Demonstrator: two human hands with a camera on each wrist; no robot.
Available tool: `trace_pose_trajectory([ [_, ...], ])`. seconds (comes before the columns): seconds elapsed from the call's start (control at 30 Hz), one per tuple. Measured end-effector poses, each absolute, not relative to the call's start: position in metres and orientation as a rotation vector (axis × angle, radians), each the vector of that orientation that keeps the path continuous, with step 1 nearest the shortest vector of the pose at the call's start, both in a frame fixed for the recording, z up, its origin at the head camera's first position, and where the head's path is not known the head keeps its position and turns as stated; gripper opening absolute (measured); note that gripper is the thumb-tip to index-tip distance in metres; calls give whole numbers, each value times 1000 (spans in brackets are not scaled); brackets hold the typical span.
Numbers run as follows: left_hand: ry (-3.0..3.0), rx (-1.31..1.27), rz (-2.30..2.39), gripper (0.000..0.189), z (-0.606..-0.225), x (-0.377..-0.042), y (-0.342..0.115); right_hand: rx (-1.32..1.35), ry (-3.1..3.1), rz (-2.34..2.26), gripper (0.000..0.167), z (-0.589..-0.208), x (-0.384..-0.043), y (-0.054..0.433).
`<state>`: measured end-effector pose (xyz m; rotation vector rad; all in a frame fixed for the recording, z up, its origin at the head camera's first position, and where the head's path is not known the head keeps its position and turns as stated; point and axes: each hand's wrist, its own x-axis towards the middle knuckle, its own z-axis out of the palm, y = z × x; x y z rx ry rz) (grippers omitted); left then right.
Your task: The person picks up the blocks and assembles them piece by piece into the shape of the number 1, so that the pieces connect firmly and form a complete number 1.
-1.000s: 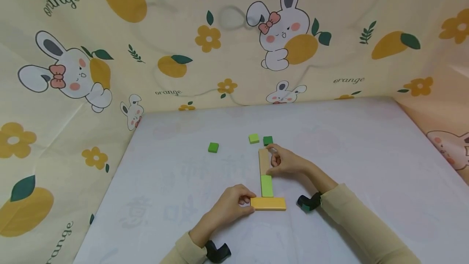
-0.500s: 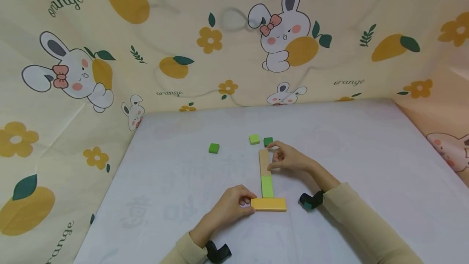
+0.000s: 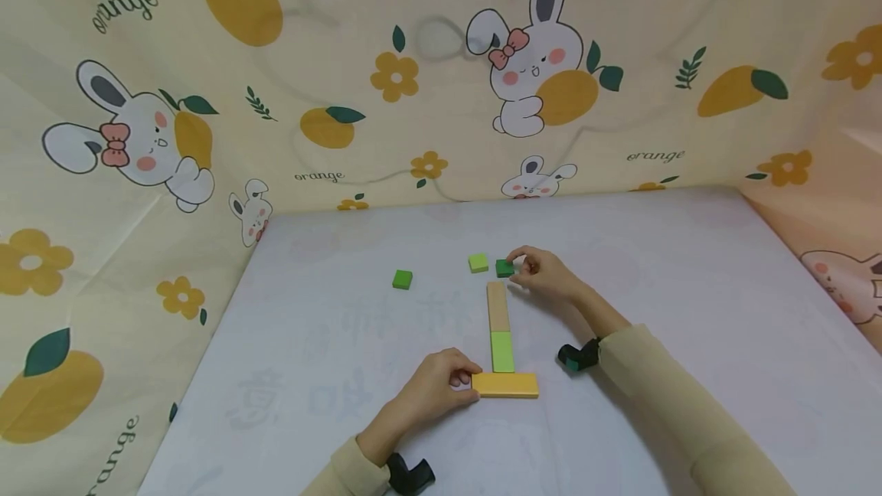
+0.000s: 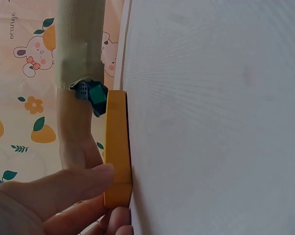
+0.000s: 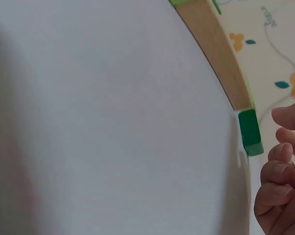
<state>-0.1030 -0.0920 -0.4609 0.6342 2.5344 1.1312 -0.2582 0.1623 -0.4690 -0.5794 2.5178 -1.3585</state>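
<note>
A yellow-orange rectangular block (image 3: 504,385) lies crosswise on the table, and my left hand (image 3: 434,385) pinches its left end between thumb and fingers. In the left wrist view the thumb (image 4: 96,180) presses one face of that yellow block (image 4: 119,142). A light green block (image 3: 502,351) stretches away from its middle, with a tan wooden block (image 3: 498,307) touching it end to end. Just past the tan block is a small dark green block (image 3: 504,269). My right hand (image 3: 547,274) reaches beside it, thumb and index parted; the right wrist view shows a gap between fingers and dark green block (image 5: 250,128).
A small lime block (image 3: 478,262) lies left of the dark green one, and a small green block (image 3: 403,279) sits farther left. The white table (image 3: 317,343) meets a printed cloth backdrop (image 3: 427,121) at the back. Black wrist devices (image 3: 409,474) are worn on both arms.
My right hand has left the side of the tan block and moved away from me to the dark green block. The left hand keeps its pinch on the yellow block; the blocks look unmoved.
</note>
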Motion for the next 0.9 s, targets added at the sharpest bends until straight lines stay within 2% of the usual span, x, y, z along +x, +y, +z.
trace_pose_trajectory([
  [0.2,2535,631,1131,28,-461,-103,-92,-604,2523,-1286,44,-469,-269,164],
  [0.57,2536,641,1131,28,-463,-104,-93,-631,2562,-1158,43,-473,-280,166],
  [0.9,2533,621,1128,28,-461,-102,-93,-542,2549,-1182,38,-473,-279,165],
])
